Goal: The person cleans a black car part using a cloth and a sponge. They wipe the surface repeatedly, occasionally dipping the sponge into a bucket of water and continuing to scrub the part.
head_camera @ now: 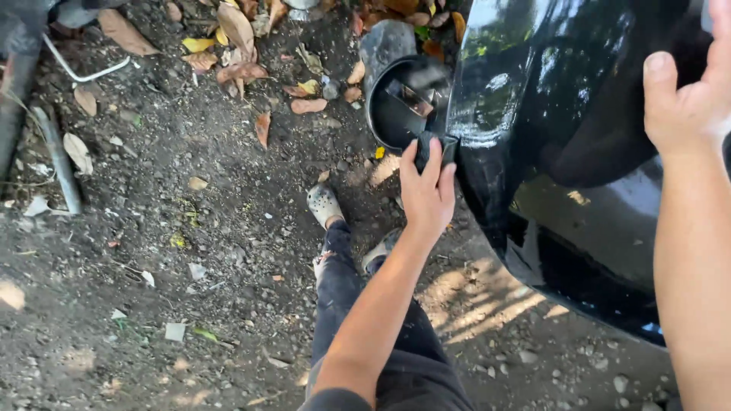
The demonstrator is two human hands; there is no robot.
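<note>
- Where the glossy black car body panel (548, 99) curves down toward the ground, a small dark folded cloth (430, 150) is pressed against its edge, just below the round open fuel-filler flap (396, 103).
- The left hand (426, 190) is clamped on that cloth, fingers curled over its top and the thumb alongside, so the cloth sits between the palm and the panel.
- The flap stands swung outward to the left of the panel, its dark inner face turned toward the camera, with a pale metal bracket showing inside it.
- The right hand (689, 99) is raised at the right edge of the view, well apart from the left hand; its thumb points up and the palm lies against the upper part of the black panel, gripping nothing that can be seen, though the fingers run out of view.
- The panel shines with reflections of trees and sky.
- Below the left forearm are the person's dark torn jeans (339, 281) and a pale grey perforated clog (324, 204), planted on the bare dirt ground (152, 289).
- Dry brown and yellow fallen leaves (236, 46) lie scattered over the dirt near the top, beside a grey stone (384, 42).
- A thin grey metal pipe (57, 160) lies at the left edge.
</note>
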